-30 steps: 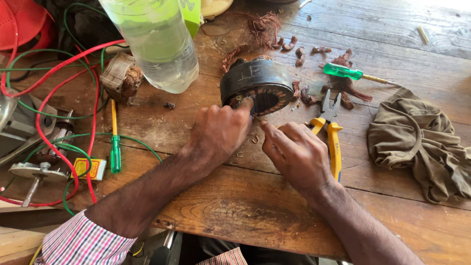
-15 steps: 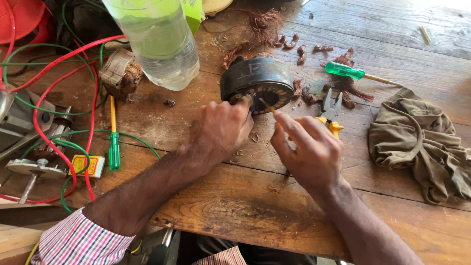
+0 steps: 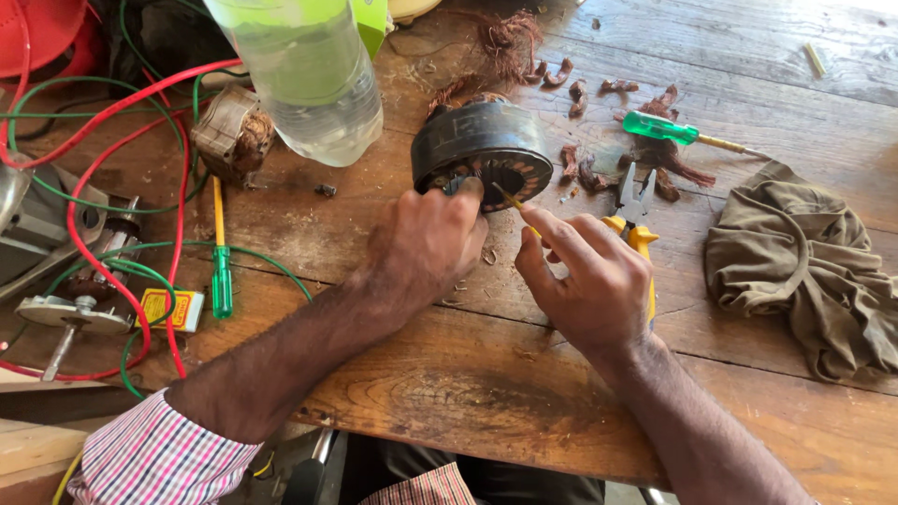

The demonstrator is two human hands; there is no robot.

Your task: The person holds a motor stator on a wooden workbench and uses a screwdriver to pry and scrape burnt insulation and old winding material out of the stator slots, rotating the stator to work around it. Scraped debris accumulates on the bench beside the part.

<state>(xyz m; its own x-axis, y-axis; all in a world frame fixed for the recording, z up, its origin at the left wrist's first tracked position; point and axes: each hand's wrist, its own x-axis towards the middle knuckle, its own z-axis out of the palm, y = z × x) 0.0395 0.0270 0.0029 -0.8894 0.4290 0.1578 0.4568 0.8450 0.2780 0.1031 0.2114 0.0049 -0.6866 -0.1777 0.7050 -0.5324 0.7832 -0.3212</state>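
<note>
Nearest the camera, two bare forearms reach out over the worn wooden table [image 3: 449, 402], the left one coming from a pink checked sleeve [image 3: 154, 458]. The left hand [image 3: 426, 245] lies knuckles up, its grip narrow, with the fingertips pressed against the near face of a round black motor stator [image 3: 482, 150] that sits on the table just beyond both hands, tilted so its slotted opening faces the person. The right hand [image 3: 589, 281] has its grip closed on a thin yellow stick [image 3: 513, 201], pinched between thumb and forefinger, whose tip points into the stator's opening. Under that hand lie pliers with yellow handles [image 3: 638, 220], partly hidden by the fingers. To the left, a green-handled screwdriver [image 3: 221, 266] rests among red and green wires [image 3: 140, 281], near a small yellow box [image 3: 173, 309] and a metal rotor on a shaft [image 3: 70, 309]. To the right lies a crumpled olive cloth [image 3: 809, 266]. Farther off, bits of copper winding [image 3: 613, 140] are scattered behind the stator, beside a second green screwdriver [image 3: 669, 129]. A clear plastic bottle [image 3: 304, 79] stands at the far left of the stator, with a small wound coil [image 3: 234, 136] just beside it.
</note>
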